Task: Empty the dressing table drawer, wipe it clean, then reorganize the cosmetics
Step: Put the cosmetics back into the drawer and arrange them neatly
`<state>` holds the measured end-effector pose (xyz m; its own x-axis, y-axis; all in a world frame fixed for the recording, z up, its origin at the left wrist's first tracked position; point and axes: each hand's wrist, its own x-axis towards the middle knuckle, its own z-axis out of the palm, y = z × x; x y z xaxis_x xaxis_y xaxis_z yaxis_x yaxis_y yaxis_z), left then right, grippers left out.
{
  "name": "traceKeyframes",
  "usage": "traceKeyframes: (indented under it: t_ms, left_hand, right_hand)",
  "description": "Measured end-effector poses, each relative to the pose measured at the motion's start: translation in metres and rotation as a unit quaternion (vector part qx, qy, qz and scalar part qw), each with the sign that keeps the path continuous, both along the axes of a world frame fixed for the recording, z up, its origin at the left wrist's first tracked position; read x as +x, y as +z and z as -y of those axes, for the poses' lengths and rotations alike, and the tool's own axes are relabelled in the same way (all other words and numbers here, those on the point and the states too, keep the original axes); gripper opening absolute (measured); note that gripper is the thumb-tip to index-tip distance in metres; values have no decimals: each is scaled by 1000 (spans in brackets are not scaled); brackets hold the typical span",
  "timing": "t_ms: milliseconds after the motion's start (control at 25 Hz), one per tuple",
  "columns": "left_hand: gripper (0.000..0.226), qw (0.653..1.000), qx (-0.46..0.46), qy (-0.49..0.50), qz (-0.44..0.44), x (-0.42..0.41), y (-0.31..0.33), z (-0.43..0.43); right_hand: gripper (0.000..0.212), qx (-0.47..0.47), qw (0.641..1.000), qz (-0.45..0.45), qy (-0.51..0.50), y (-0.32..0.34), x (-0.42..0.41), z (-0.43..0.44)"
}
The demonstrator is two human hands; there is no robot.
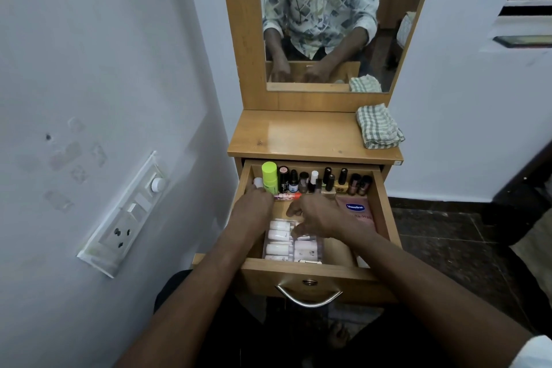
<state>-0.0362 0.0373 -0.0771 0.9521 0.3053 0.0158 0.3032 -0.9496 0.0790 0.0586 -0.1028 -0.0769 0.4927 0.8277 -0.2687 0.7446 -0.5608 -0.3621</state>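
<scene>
**Drawer open, both hands inside, bottle row upright along its back edge.**
The left hand is at the back-left corner by a white cap and green bottle; its fingers are hidden, so its grasp cannot be told. The right hand hovers over the clear pack mid-drawer, fingers loose and grasping nothing. Risk: a knuckle or wrist clipping the close-packed row would likely topple several bottles.

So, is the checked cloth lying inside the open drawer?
No, the checked cloth lies folded on the dressing table top, above the open drawer.
</scene>
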Motion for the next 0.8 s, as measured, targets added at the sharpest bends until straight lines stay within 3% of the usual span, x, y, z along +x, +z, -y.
traceKeyframes:
  t_ms: [80, 280, 520, 640, 800]
  left_hand:
    - [26, 998, 58, -27, -12, 2, -2, 0]
    - [24, 995, 100, -17, -25, 4, -4, 0]
    - [22, 1000, 15, -1, -16, 3, -5, -6]
    - [23, 1000, 15, -2, -11, 2, -3, -4]
    - [25, 1000, 5, 4, 12, 3, -1, -1]
  right_hand:
    - [59, -19, 999, 34, 27, -3, -8, 3]
    - [68, -17, 996, 74, 34, -9, -16, 4]
    - [68, -32, 990, 102, 96, -3, -28, 13]
    - [57, -64, 982, 136, 118, -5, -34, 13]
    - [40, 31, 985, 164, 37, 9, -14, 15]
